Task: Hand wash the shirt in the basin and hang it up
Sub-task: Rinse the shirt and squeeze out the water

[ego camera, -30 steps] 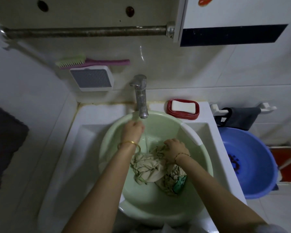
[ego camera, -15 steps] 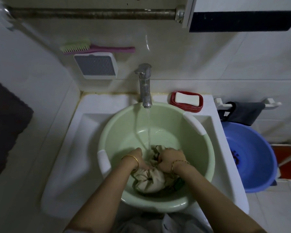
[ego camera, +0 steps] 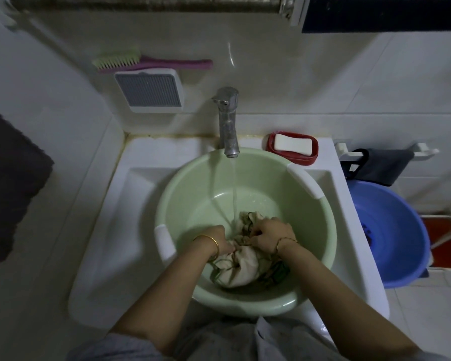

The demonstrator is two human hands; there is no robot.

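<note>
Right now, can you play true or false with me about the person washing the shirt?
1. Water runs from the tap. True.
2. The shirt is in the blue tub. False: it lies in the green basin.
3. Both hands grip the shirt. True: the left hand and right hand both bunch it.
4. The soap sits in a red dish. True.
5. The brush is in the basin. False: it rests up by the wall.

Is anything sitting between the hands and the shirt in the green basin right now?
Nothing visible. The left hand and right hand both grip the bunched beige shirt directly inside the pale green plastic basin; only the tap's water stream falls just beyond them.
</note>
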